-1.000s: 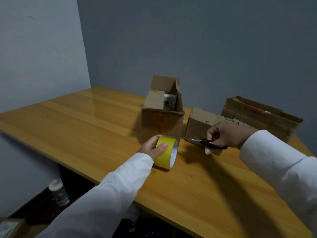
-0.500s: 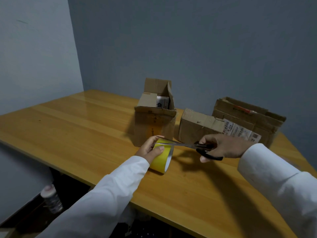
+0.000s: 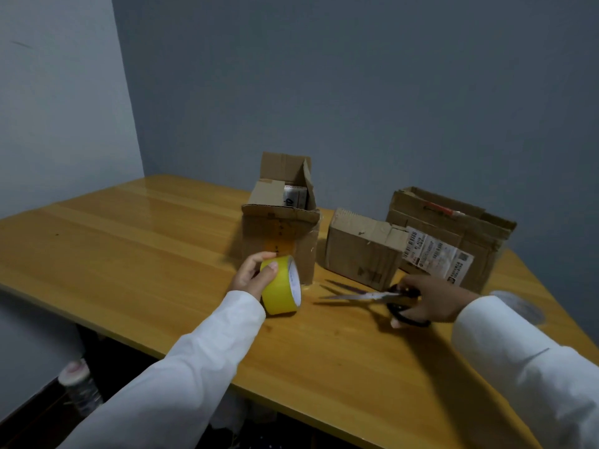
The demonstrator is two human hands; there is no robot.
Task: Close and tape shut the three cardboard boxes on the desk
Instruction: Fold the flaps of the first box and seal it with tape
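Observation:
Three cardboard boxes stand on the wooden desk (image 3: 129, 247). The tall box (image 3: 278, 234) has its top flaps up. A small box (image 3: 363, 251) lies to its right, and a wide box (image 3: 453, 234) with a white shipping label sits open at the back right. My left hand (image 3: 251, 275) grips a yellow tape roll (image 3: 281, 286) standing on edge in front of the tall box. My right hand (image 3: 428, 301) holds black-handled scissors (image 3: 366, 296) low over the desk, blades pointing left toward the roll.
A clear tape roll (image 3: 518, 306) lies near the desk's right edge, beside my right sleeve. Below the desk's near-left edge a bottle (image 3: 79, 384) stands on the floor. Walls close the desk in at the back and left.
My right hand has drawn the scissors away from the tape roll, right and down toward the desk. My left hand keeps its grip on the roll.

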